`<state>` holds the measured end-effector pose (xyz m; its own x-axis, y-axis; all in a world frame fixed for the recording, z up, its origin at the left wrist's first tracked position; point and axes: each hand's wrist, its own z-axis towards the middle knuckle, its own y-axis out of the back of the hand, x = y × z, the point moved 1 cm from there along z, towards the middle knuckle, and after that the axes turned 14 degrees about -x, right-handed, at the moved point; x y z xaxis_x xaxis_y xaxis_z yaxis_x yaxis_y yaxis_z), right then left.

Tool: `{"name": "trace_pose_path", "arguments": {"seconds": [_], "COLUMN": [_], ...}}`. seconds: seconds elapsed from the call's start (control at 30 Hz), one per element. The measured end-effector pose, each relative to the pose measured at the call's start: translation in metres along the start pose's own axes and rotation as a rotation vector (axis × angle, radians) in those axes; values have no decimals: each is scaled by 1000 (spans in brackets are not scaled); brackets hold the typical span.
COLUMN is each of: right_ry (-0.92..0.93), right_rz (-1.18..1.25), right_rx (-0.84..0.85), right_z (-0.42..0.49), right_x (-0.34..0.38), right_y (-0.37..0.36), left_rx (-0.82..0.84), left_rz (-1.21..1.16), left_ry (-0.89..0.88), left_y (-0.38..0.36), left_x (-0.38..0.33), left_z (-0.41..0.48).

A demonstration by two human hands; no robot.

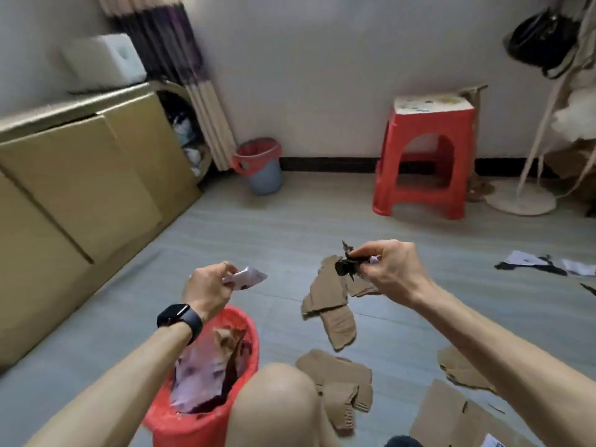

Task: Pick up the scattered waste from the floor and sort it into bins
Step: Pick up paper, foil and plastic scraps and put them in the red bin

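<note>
My left hand (206, 290) pinches a white paper scrap (246, 277) just above a red bin (240, 321) that holds paper and wrapper waste. My right hand (390, 271) grips a crumpled black scrap (346, 266) in mid-air over the floor. Torn brown cardboard pieces (329, 295) lie scattered on the grey floor below and in front of my knee, with more cardboard (337, 379) near the bottom right. White and black paper scraps (545, 264) lie at the far right.
A grey bin with a red liner (259, 167) stands by the far wall beside a curtain. A red plastic stool (425, 162) stands to its right, a white stand base (524, 200) further right. Large cardboard boxes (77, 185) line the left side.
</note>
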<state>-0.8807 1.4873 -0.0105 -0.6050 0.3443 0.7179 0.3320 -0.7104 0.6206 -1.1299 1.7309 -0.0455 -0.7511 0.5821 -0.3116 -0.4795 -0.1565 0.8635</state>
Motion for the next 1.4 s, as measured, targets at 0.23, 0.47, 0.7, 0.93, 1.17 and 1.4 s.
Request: {"name": "trace_pose_path", "arguments": {"seconds": [0.23, 0.47, 0.7, 0.93, 1.17, 1.4], "right_ry": [44, 68, 74, 159, 245, -103], "right_rz": [75, -10, -6, -44, -306, -445], "right_rx": [319, 575, 635, 487, 223, -45], "right_z": [-22, -44, -47, -41, -40, -100], "right_x": [110, 156, 156, 132, 50, -77], "right_y": [-135, -207, -210, -145, -8, 155], "left_rx": [112, 308, 340, 269, 291, 419], "left_rz": [50, 86, 32, -99, -251, -355], "left_ry": [274, 301, 303, 94, -315, -682], "left_y": [28, 21, 28, 35, 9, -37], "left_x": [121, 163, 162, 70, -103, -295], "left_z": [-64, -99, -87, -49, -24, -61]}}
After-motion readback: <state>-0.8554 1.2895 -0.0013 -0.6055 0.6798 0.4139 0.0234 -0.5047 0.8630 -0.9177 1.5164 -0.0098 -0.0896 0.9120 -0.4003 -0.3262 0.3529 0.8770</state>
